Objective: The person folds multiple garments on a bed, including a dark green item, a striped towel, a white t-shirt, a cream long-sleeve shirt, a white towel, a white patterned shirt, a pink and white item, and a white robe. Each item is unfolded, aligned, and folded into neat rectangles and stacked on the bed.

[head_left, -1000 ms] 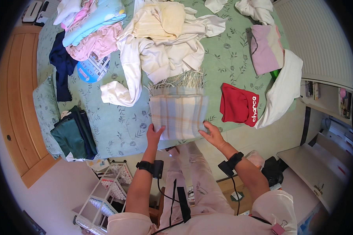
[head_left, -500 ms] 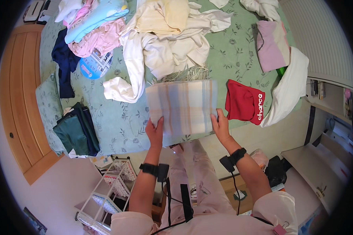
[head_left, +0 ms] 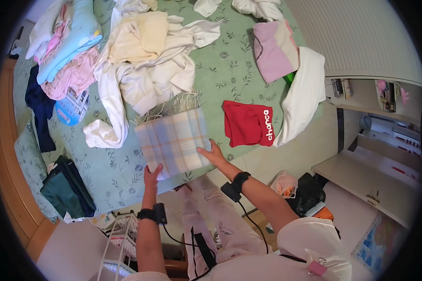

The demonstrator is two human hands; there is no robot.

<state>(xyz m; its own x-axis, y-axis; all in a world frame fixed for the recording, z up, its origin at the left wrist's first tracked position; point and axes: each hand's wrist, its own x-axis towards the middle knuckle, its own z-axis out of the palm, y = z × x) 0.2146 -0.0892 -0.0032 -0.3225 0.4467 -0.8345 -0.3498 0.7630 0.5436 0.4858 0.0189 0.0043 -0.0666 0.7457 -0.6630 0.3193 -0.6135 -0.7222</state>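
A folded plaid scarf [head_left: 173, 140] in pale blue, cream and tan rests on the near part of the bed, its fringe [head_left: 175, 104] spread at the far side. My left hand [head_left: 153, 176] grips the scarf's near left corner, thumb on top. At the near right edge, my right hand [head_left: 212, 153] holds it too, thumb above and fingers partly hidden. To the right lies a folded red garment [head_left: 246, 122] with white lettering. Rumpled cream and white clothes [head_left: 157, 82] touch the fringe from beyond.
A green leaf-print sheet [head_left: 215, 77] covers the bed. Folded dark green clothes [head_left: 66, 187] lie at left, near navy cloth [head_left: 42, 126] and a blue fan [head_left: 71, 108]. White cloth [head_left: 303, 93] and a lilac garment [head_left: 272, 51] lie right. A white rack [head_left: 119, 243] stands below.
My view has swung to the right, so the bed's contents appear farther left. The scarf, blurred before, now shows sharply and sits tilted, with both hands still on its near edge.
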